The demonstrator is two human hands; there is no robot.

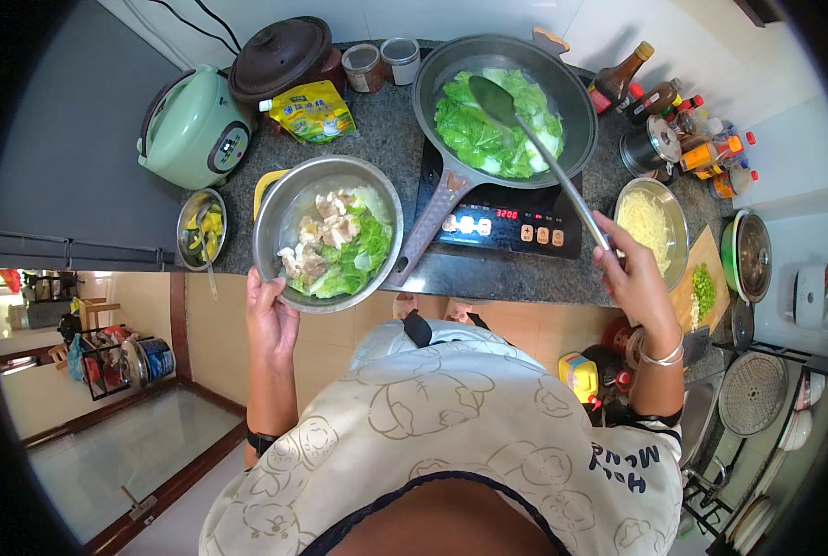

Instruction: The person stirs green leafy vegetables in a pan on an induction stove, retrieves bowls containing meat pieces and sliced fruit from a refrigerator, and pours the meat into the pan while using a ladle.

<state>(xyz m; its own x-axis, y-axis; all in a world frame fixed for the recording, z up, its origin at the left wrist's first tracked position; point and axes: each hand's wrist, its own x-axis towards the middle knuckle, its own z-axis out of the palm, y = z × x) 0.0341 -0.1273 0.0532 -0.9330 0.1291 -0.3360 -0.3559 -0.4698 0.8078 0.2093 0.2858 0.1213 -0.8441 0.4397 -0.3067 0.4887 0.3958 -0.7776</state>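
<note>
My left hand (272, 313) grips the near rim of a steel bowl (258, 240), which holds pale meat chunks (324, 233) and leafy greens (362, 257). A grey pan (421, 104) stands on the lit induction cooktop (508, 233), its handle (435, 219) pointing towards me and passing just right of the bowl. Green cabbage leaves (462, 125) lie in liquid in the pan. My right hand (629, 271) is closed around the metal handle of a ladle (560, 174); the ladle's dark head rests over the leaves. Whether the head touches them I cannot tell.
A green rice cooker (195, 132), a dark clay pot (278, 59) and a yellow pouch (313, 111) stand at the left. Rightward are a bowl of pale shreds (647, 222), a cutting board (709, 257) with chopped green bits, a lidded steel pot (647, 149) and several bottles (619, 80).
</note>
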